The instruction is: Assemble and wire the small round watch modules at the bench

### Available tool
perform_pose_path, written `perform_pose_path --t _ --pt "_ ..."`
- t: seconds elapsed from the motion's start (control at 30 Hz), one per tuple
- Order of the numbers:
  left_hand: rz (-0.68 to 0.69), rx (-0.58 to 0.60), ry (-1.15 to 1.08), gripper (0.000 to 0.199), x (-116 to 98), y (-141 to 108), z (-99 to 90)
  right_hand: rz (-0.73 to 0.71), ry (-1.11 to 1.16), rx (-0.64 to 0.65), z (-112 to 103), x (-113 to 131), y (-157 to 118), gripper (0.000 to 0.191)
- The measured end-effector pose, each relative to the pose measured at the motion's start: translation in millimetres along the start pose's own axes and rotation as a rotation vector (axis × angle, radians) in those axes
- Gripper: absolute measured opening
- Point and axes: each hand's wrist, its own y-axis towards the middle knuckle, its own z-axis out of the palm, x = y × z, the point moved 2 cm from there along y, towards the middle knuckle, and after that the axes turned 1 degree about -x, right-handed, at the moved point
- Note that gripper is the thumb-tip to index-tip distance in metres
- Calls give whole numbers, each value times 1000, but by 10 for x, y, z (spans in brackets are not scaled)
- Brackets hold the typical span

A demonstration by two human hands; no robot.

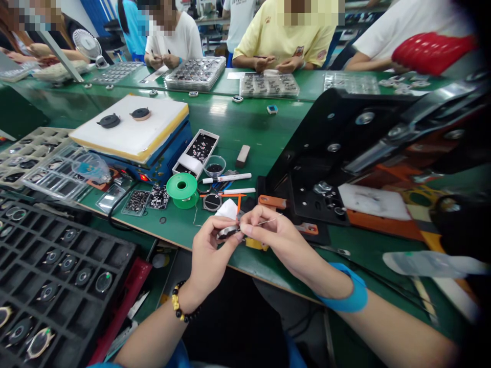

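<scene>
Both hands meet just above the front edge of the green bench. The left hand (210,253) is closed in a pinch, thumb and fingers gripping a small round metal watch case (228,233) by its rim. The case is seen nearly edge-on, its long axis running almost level and rising slightly toward the right hand. The right hand (270,235) is also closed in a pinch, holding a thin steel pin (269,222) whose long axis runs up and to the person's right, with its free tip pointing away from the case. Its fingertips sit right against the case.

A beaded bracelet (183,301) circles the left wrist, and a blue band (345,291) wraps the right forearm. Just behind the hands lie a white tissue (228,209) and a green tape reel (182,190), with a white marker (226,177) beyond them. To the left, a black compartment tray (65,276) holds round watch parts, and a white-topped heating plate (128,125) stands further up the green bench (245,122). A black metal press fixture (326,153) rises to the right. Co-workers sit across the bench, working over their own trays.
</scene>
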Motion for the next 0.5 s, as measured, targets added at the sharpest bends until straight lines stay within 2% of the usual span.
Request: perform_pose_path --t 0.23,0.5 --pt "-7 -6 -2 14 -31 19 1 0 37 15 -15 -53 4 30" --pt "-21 -13 14 16 -29 17 8 -39 -25 -11 10 -8 15 35"
